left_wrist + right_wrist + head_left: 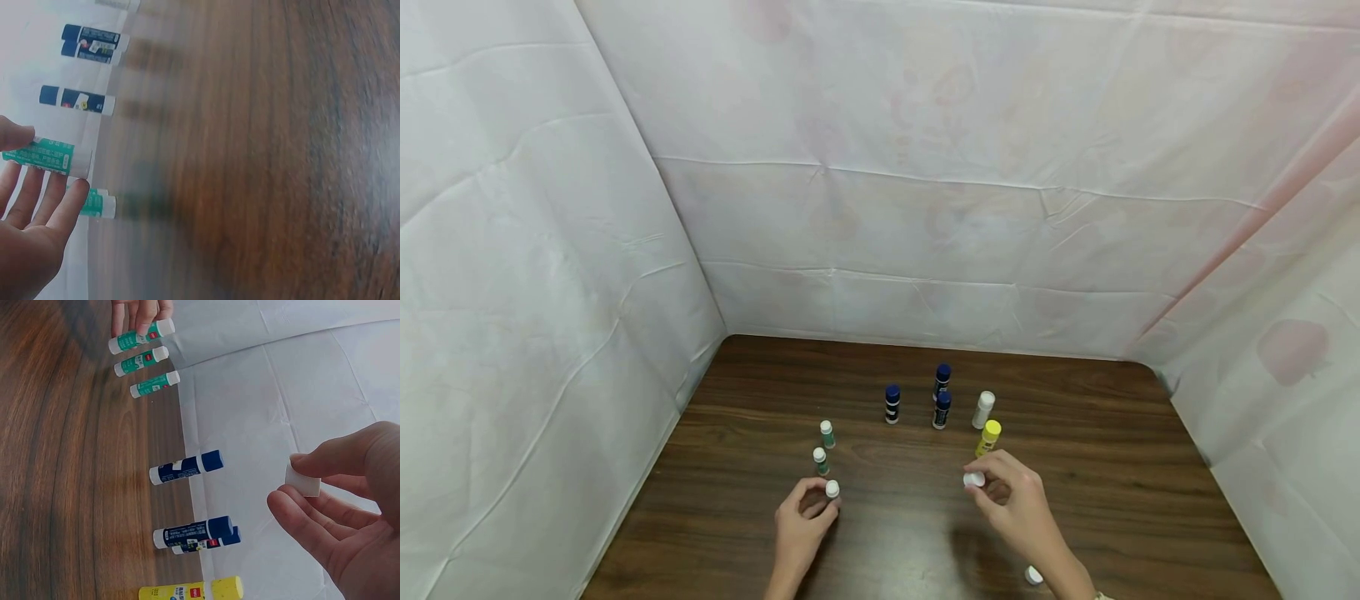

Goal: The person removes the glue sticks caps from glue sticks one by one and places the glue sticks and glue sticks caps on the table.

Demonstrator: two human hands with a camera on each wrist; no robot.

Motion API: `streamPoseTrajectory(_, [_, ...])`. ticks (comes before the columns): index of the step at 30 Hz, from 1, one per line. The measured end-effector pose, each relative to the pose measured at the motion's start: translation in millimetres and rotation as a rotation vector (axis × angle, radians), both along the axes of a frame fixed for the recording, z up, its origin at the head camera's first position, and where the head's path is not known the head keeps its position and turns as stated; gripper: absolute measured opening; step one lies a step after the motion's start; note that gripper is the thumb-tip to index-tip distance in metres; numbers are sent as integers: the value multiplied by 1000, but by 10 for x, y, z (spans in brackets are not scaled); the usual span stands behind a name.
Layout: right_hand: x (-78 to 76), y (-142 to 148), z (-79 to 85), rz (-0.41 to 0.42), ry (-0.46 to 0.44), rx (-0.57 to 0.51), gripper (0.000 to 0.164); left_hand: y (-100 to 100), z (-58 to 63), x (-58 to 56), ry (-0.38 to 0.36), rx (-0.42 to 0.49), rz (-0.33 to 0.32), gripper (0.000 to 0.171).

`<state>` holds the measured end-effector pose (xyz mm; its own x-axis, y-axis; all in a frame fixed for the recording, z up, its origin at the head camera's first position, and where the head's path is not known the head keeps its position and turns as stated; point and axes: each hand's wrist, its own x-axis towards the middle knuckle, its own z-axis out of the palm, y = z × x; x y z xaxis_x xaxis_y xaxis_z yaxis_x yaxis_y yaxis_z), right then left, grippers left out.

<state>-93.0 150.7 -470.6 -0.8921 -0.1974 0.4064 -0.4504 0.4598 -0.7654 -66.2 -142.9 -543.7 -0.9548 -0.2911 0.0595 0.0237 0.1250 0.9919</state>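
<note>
The left hand [801, 521] grips a green glue stick [832, 490] standing upright on the wooden table [1112, 500], thumb on one side of the tube and fingertips on the other, as the left wrist view shows [47, 155]. Two more green sticks [821, 460] [827, 433] stand in a short line just beyond it, running away from the person toward the table's left edge, where the white sheeting [550, 333] drops to the wood; little room is left on that side.

The right hand [1011, 500] is lifted a little above the table and pinches a small white cap [973, 479] between thumb and forefinger (the right wrist view shows it clearly [303, 481]), the other fingers loosely curled beneath. Just beyond its fingertips stands a yellow stick [989, 437], and behind that a white stick [983, 409]. Three dark blue sticks [892, 403] [942, 409] [942, 381] stand in a loose cluster near the middle, well apart from the green row.

Another white cap [1033, 575] lies on the table by the right wrist, close to the near edge.

The widest open stretch of wood lies between the two hands and toward the near edge; a second bare stretch runs along the right side, out to the rounded far corner. Behind the blue sticks a band of table stays free up to the back sheeting.
</note>
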Motion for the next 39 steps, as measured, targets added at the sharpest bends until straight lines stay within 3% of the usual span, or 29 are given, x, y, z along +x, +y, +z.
streamPoseTrajectory(18, [16, 11, -7, -10, -10, 2, 35, -125, -68, 2, -91, -14, 36, 27])
streamPoseTrajectory(20, [16, 10, -5, -12, -10, 1, 35, -137, -95, -3, -85, -22, 37, 27])
streamPoseTrajectory(28, [25, 18, 1, -16, -8, 4, 36, -237, -427, -54, -100, -10, 58, 30])
streamPoseTrajectory(39, [28, 74, -3, -56, -3, 31, 37, -261, -483, -52, -110, -19, 65, 30])
